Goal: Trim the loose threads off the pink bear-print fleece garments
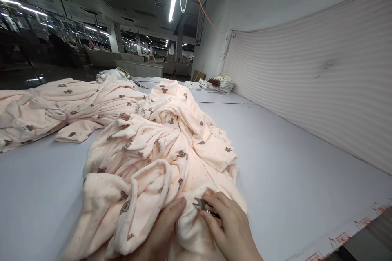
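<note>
Evidently, from my remote seat, I have the right hand (229, 220) closed around small snips (201, 204), blades parted beside a fold of the pale fleece garment (196, 177). That garment lies bunched on the surface (290, 171), just ahead of me. The left hand (167, 222) rests against the cloth (its fingers are hidden, so I cannot tell whether they grip). I judge the fleece light, soft and floppy, best held at a thick edge, clear of the points.
</note>
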The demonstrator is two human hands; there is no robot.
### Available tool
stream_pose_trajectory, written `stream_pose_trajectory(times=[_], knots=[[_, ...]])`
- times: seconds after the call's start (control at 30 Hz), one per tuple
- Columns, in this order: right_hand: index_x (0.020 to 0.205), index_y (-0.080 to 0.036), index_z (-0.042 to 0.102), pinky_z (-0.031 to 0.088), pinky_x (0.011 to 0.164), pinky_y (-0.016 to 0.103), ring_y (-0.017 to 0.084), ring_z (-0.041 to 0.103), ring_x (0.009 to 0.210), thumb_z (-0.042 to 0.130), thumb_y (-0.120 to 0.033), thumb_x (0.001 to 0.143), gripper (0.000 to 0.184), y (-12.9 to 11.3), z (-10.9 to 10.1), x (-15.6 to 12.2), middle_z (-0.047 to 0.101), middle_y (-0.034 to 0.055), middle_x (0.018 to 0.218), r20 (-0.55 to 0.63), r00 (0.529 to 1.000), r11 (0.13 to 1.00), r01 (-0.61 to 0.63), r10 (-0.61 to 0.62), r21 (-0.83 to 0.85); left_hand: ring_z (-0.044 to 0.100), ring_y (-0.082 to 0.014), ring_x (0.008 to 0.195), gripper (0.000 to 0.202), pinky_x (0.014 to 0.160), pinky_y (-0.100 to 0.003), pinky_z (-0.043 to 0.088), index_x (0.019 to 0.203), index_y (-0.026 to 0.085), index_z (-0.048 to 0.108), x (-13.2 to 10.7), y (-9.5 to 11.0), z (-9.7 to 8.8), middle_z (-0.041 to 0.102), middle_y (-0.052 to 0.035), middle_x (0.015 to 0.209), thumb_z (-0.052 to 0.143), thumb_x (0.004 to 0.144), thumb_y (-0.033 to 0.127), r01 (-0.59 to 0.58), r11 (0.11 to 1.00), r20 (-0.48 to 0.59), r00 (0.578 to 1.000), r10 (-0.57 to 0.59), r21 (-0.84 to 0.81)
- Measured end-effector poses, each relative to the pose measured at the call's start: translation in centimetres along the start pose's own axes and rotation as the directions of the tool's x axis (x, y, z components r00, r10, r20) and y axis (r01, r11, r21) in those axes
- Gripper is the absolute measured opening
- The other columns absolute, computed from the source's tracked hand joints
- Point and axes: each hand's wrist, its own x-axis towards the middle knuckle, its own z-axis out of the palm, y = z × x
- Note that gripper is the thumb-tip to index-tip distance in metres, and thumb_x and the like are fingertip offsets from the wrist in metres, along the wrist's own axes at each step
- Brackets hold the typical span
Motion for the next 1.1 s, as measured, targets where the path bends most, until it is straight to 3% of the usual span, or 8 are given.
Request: stream_pose_trajectory(times=[0.27, 0.5, 0.63, 0.73, 0.83, 0.93, 1.0, 1.1], knots=[[0.100, -0.028, 0.066, 0.047, 0.072, 0.026, 0.017, 0.063, 0.083, 0.052, -0.032, 0.090, 0.018, 0.6, 0.0, 0.7, 0.066, -0.0001, 0.090, -0.008, 0.997, 0.991, -0.081, 0.082, 0.106, 0.063, -0.0248, 0.106, 0.027, 0.099, -0.039, 0.044, 0.107, 0.014, 0.070, 0.7, -0.2, -0.8, 0.074, -0.0095, 0.105, 0.059, 0.086, 0.028, -0.011, 0.999, -0.004, 1.000, 0.011, 0.039], [0.088, -0.024, 0.048, 0.043, 0.065, 0.026, 0.017, 0.056, 0.071, 0.063, -0.043, 0.078, 0.026, 3.3, 1.5, -3.2, 0.059, -0.0023, 0.080, -0.087, 0.928, 0.927, -0.349, 0.363, 0.139, 0.064, -0.0242, 0.095, 0.029, 0.083, -0.036, 0.050, 0.102, 0.015, 0.063, 2.0, 0.4, -0.6, 0.071, -0.0088, 0.098, 0.055, 0.086, 0.039, -0.037, 0.948, -0.092, 0.993, 0.069, 0.315], [0.069, -0.023, 0.037, 0.040, 0.061, 0.023, 0.014, 0.048, 0.063, 0.056, -0.037, 0.082, 0.026, 4.4, 3.0, -3.5, 0.043, -0.0054, 0.066, -0.040, 0.907, 0.814, -0.357, 0.420, 0.458, 0.061, -0.0238, 0.093, 0.026, 0.086, -0.038, 0.047, 0.106, 0.021, 0.051, 1.8, 0.0, -0.7, 0.063, -0.0043, 0.094, 0.055, 0.084, 0.034, -0.166, 0.590, -0.051, 0.942, 0.332, 0.790], [0.073, -0.022, 0.042, 0.043, 0.066, 0.024, 0.015, 0.050, 0.069, 0.055, -0.039, 0.083, 0.024, 4.4, 3.1, -3.1, 0.044, -0.0041, 0.070, -0.016, 0.906, 0.691, -0.312, 0.424, 0.652, 0.052, -0.0274, 0.112, 0.015, 0.097, -0.042, 0.038, 0.097, 0.024, 0.056, 0.6, -0.6, 0.0, 0.060, -0.0071, 0.105, 0.052, 0.083, 0.026, -0.206, 0.251, 0.124, 0.943, 0.308, 0.946], [0.084, -0.022, 0.051, 0.043, 0.069, 0.024, 0.016, 0.054, 0.074, 0.062, -0.035, 0.078, 0.018, 4.1, 3.3, -3.4, 0.055, -0.0019, 0.081, -0.037, 0.912, 0.763, -0.318, 0.408, 0.563, 0.042, -0.0323, 0.125, 0.013, 0.098, -0.045, 0.037, 0.089, 0.024, 0.059, -0.1, -2.3, 0.7, 0.055, -0.0112, 0.122, 0.055, 0.077, 0.021, -0.147, 0.140, 0.119, 0.975, 0.189, 0.979], [0.084, -0.022, 0.053, 0.043, 0.065, 0.023, 0.015, 0.055, 0.069, 0.062, -0.027, 0.075, 0.013, 4.1, 4.2, -3.9, 0.057, -0.0032, 0.077, -0.065, 0.904, 0.810, -0.346, 0.423, 0.473, 0.048, -0.0327, 0.118, 0.015, 0.095, -0.047, 0.038, 0.085, 0.022, 0.060, 0.4, -4.3, 0.5, 0.044, -0.0140, 0.138, 0.053, 0.075, 0.015, -0.088, 0.082, 0.066, 0.969, 0.237, 0.993], [0.082, -0.021, 0.053, 0.046, 0.069, 0.024, 0.016, 0.056, 0.074, 0.057, -0.026, 0.078, 0.008, 4.5, 4.4, -3.7, 0.057, -0.0024, 0.076, -0.060, 0.914, 0.794, -0.315, 0.402, 0.520, 0.050, -0.0315, 0.115, 0.012, 0.096, -0.048, 0.037, 0.077, 0.021, 0.062, 1.2, -4.8, 0.1, 0.041, -0.0122, 0.142, 0.051, 0.077, 0.015, -0.108, 0.122, 0.071, 0.959, 0.274, 0.987], [0.085, -0.020, 0.054, 0.048, 0.074, 0.026, 0.018, 0.059, 0.080, 0.057, -0.033, 0.082, 0.014, 5.6, 3.5, -2.9, 0.059, 0.0007, 0.080, -0.106, 0.925, 0.804, -0.257, 0.366, 0.536, 0.053, -0.0291, 0.109, 0.010, 0.093, -0.040, 0.039, 0.068, 0.020, 0.060, 2.8, -3.8, -1.0, 0.060, -0.0098, 0.117, 0.060, 0.076, 0.025, -0.183, 0.480, 0.027, 0.949, 0.315, 0.858]])
